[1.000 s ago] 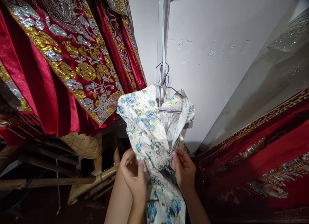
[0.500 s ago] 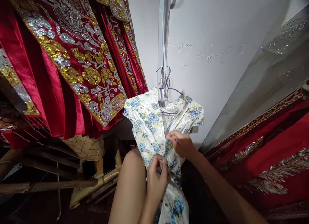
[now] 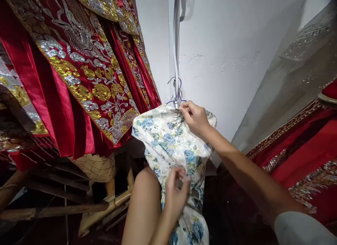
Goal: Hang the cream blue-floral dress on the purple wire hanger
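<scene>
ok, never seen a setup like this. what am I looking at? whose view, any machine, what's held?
No machine here: these are a person's two bare hands, seen by a camera worn on the head, looking forward and down. A flowered dress hangs on a purple hanger in front of a white wall. The right hand pinches the dress near its collar. The left hand is at the front, fingers curled; it's blurred, so I can't tell whether it grips cloth. The person's knee is beside it. A red outfit with gold and silver decoration fills the picture's left; more red cloth is on its right.
</scene>
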